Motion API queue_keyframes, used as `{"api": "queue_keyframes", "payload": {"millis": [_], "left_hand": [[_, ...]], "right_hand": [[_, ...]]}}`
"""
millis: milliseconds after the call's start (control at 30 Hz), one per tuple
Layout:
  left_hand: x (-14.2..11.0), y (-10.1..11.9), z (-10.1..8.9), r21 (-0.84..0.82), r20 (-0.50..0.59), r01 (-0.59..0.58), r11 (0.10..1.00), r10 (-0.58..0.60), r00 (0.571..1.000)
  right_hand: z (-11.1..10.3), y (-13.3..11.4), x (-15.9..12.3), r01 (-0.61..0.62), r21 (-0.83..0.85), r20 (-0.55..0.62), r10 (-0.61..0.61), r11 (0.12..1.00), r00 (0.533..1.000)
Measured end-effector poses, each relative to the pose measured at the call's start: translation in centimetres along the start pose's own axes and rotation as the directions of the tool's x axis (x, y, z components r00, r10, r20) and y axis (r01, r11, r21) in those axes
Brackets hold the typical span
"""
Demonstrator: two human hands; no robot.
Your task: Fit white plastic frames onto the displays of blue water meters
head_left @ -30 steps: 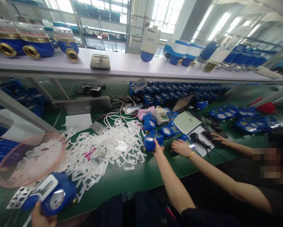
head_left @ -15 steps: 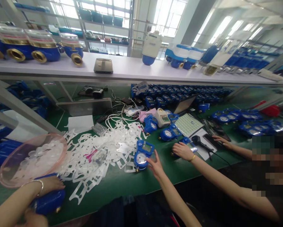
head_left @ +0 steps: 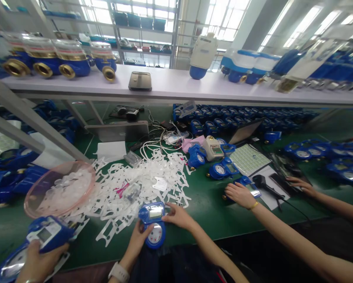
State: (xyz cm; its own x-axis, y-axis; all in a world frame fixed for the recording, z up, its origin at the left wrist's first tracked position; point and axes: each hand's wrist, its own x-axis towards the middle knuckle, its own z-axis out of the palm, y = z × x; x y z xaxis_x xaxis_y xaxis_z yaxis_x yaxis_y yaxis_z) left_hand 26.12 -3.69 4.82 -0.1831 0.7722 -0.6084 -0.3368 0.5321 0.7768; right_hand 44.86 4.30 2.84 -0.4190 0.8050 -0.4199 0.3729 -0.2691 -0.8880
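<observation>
your left hand (head_left: 138, 238) and right hand (head_left: 178, 217) gripped the meter (head_left: 156, 232). it looked stiff, probably hefty; its sides suited holding best.

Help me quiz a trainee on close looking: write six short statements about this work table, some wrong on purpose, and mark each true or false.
1. White cut-out pieces lie heaped beside a pink basin. True.
2. The person's left hand grips a blue meter. True.
3. The person's right hand is inside the basin. False: it is at that same meter, by its display.
4. A white watch is on the person's right wrist. False: the watch is on the left wrist.
5. A black scanner lies over white paper. True.
6. The co-worker's hand with a yellow band is on the scanner. False: that hand is on a second meter.
</observation>
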Motion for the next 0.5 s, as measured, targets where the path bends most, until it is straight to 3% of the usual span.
{"api": "queue_keyframes", "payload": {"millis": [100, 200, 333, 500], "left_hand": [[1.2, -2.3, 0.1, -0.047, -0.041, -0.003, 0.999, 0.001, 0.999], [1.8, -3.2, -0.2, -0.041, -0.067, -0.031, 0.999, 0.028, 0.997], [2.0, -3.0, -0.5, -0.014, -0.049, -0.034, 0.999, 0.033, 0.998], [1.9, -3.2, -1.2, 0.031, -0.081, -0.03, 0.999, 0.032, 0.996]], "right_hand": [[-1.6, -2.7, 3.9, 0.035, -0.384, -0.132, -0.092, 0.923, 0.987], [-1.3, -4.4, 8.1, 0.047, -0.606, -0.181, -0.195, 0.794, 0.964], [-0.1, -4.5, 11.2, 0.046, -0.719, -0.137, -0.207, 0.693, 0.969], [-0.1, -3.8, 11.3, 0.074, -0.78, -0.052, -0.182, 0.621, 0.982]]}}
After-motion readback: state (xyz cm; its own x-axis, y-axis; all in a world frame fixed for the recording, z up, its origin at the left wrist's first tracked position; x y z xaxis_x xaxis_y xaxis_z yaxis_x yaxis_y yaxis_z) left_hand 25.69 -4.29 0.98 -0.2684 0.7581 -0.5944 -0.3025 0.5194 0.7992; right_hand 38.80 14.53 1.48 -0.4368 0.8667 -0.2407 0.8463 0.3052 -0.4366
